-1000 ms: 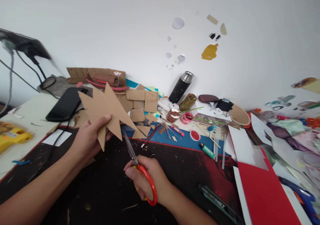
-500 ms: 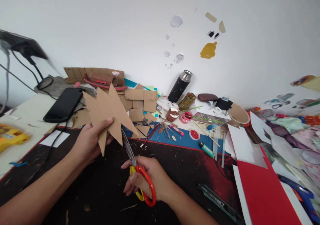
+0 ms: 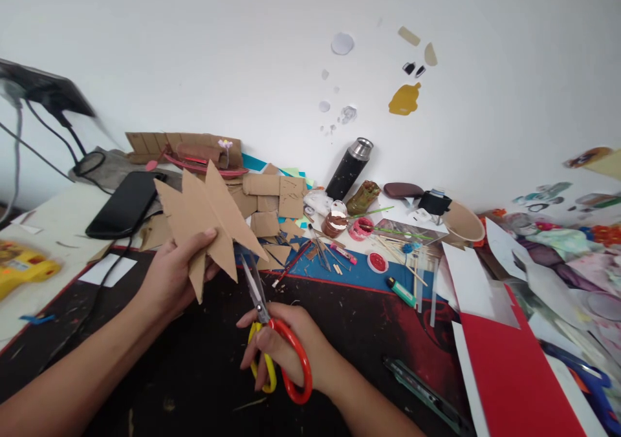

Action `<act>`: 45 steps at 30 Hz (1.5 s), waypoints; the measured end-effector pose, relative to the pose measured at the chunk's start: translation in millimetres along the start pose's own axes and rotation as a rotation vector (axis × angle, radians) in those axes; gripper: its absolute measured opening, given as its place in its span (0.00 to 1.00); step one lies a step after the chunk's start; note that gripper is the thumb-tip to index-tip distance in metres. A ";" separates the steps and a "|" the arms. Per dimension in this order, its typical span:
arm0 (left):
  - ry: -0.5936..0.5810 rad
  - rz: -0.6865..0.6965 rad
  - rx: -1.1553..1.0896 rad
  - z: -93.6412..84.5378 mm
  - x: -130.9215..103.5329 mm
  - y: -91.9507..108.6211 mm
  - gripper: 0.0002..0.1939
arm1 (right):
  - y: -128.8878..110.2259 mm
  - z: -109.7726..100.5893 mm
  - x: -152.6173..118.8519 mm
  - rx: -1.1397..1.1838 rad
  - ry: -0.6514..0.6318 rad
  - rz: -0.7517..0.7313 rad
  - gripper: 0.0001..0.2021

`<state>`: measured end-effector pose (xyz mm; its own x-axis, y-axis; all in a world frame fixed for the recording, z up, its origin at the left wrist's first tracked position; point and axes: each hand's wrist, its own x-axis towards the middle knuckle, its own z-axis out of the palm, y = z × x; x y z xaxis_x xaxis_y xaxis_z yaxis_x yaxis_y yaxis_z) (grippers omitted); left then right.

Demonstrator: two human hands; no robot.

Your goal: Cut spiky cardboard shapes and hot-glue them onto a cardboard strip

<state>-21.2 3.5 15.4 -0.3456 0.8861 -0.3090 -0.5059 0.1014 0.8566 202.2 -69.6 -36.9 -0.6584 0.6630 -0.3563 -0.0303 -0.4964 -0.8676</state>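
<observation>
Handles of the red-and-yellow-handled metal scissors (image 3: 262, 311) stand wider apart than in the frame half a second earlier, and the brown, flat, spiky cardboard piece (image 3: 198, 214) has shifted slightly leftward. Right hand (image 3: 303, 337) holds the scissors through the loops, with the metal blades slightly parted and directed away from the body. Left hand (image 3: 177, 262) grips the cardboard piece at its lower part, thumb on the near face, fingers partly hidden behind. The cardboard piece is held raised above the work surface, its points directed both upward and downward; the blade tips lie just beside a notch on its right side, and contact cannot be told. Below both hands is a dark mat (image 3: 208, 366) bearing small scraps. Beyond the hands, flat brown cardboard offcuts (image 3: 292, 198) lie grouped near the wall, and a black smartphone (image 3: 121, 204) rests left of the cardboard piece. Right of the offcuts, a black cylindrical flask with a silver top (image 3: 348, 172) leans at a tilt, near an open jar of brown paint (image 3: 334, 223). Farther right lie a dark green utility knife (image 3: 422, 388) and a bright red sheet (image 3: 517, 359).
</observation>
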 end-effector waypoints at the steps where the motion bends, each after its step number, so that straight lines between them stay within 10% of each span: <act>1: -0.003 -0.001 0.000 0.4 -0.7 -0.8 0.18 | -2.2 0.5 -0.7 -0.019 0.022 -0.005 0.49; 45: -0.212 -0.017 0.368 -11.0 -17.8 -39.8 0.25 | -0.5 3.3 1.7 -0.082 0.125 -0.113 0.45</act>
<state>-3.5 -21.2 -17.8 -0.1502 0.9522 -0.2660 -0.1809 0.2380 0.9543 198.5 -70.0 -35.9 -0.5556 0.7788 -0.2911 -0.0339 -0.3710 -0.9280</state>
